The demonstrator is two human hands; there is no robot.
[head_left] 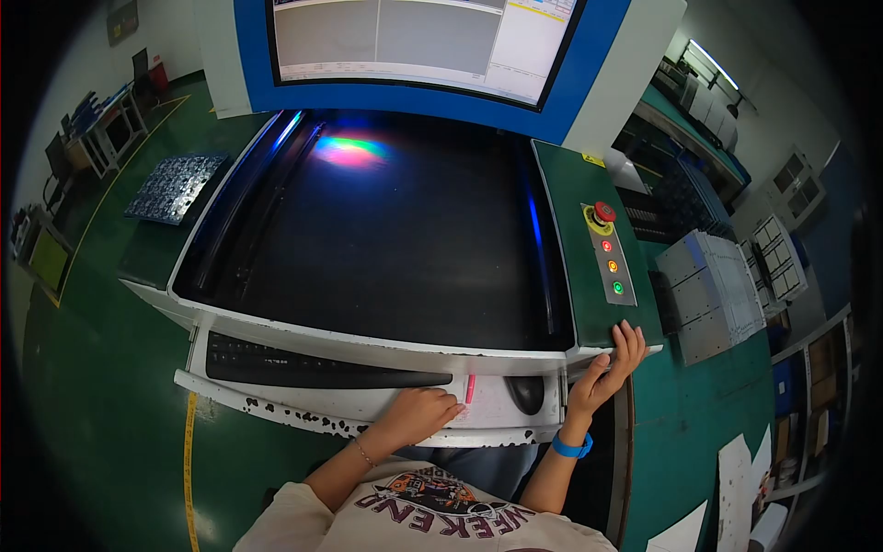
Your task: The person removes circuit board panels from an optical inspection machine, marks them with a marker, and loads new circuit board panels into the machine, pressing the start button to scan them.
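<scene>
the left hand [421, 416] rests at the pull-out keyboard tray [359, 401], its fingers loosely curled and pointing toward the right side of the tray; whether anything is pinched beneath them i cannot tell. a pink stick-like item [470, 388] lies just beyond its fingertips, between the black keyboard [285, 362] and the black computer mouse [526, 395]. the keyboard sits along the left part of the tray, the mouse near its right end. the tray's white front edge is chipped with dark spots.

the right hand [607, 370], with a blue wristband [572, 446] at its wrist, is open, fingers and thumb apart, and rests at the front right corner of the machine's green side panel [589, 317]. farther back on that panel a metal plate carries a red emergency stop button [604, 212] and, in a row below it, lit red, amber and green buttons.

between the side panels lies the machine's dark bed [386, 248], with a rainbow-coloured glare near its back left. a monitor [432, 41] in a blue frame stands behind it. on the right, a white box-like unit [704, 290] stands on a green tabletop [685, 432].
</scene>
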